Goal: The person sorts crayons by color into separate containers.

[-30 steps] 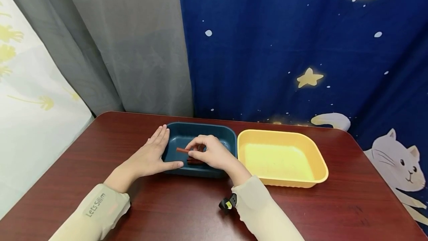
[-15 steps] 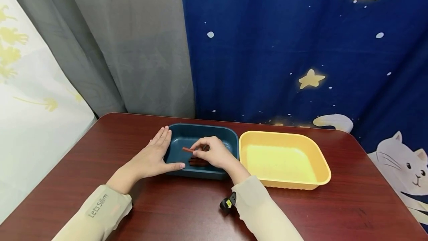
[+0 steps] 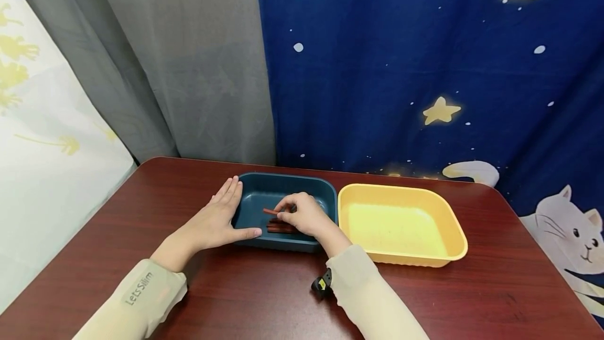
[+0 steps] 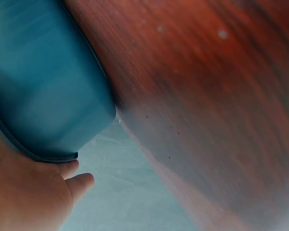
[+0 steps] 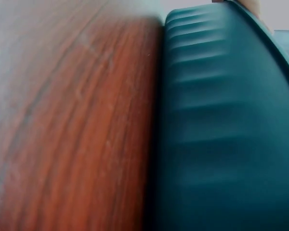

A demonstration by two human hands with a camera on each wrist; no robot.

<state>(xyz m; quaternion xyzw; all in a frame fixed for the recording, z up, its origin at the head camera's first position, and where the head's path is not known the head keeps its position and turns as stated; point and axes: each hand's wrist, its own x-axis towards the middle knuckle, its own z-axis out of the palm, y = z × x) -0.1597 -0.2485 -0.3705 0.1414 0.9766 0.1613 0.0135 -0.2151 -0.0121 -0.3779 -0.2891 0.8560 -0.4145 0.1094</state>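
A dark teal plastic bin (image 3: 257, 195) stands on the table. My left hand (image 3: 214, 224) rests on its left end, fingers straight along the rim and the thumb reaching to the front rim. The left wrist view shows that hand (image 4: 31, 192) against the bin's outer wall (image 4: 48, 82). Over the bin, the thumb and fingers of my right hand (image 3: 306, 215) pinch a thin reddish-brown stick (image 3: 269, 211) that points left. Several similar dark brown sticks (image 3: 278, 229) lie together on the bin floor below, partly hidden by this hand. The right wrist view is mostly the bin's ribbed outer side (image 5: 207, 120).
A yellow bin (image 3: 401, 219) stands right beside the teal one, with nothing visible inside. Both are on a reddish wood table (image 3: 264, 298). Behind it hang a grey curtain (image 3: 207, 67) and a blue curtain with stars (image 3: 368, 77).
My right hand has shifted slightly right with the pinched stick, showing more of the sticks beneath. My left hand keeps its place on the teal bin.
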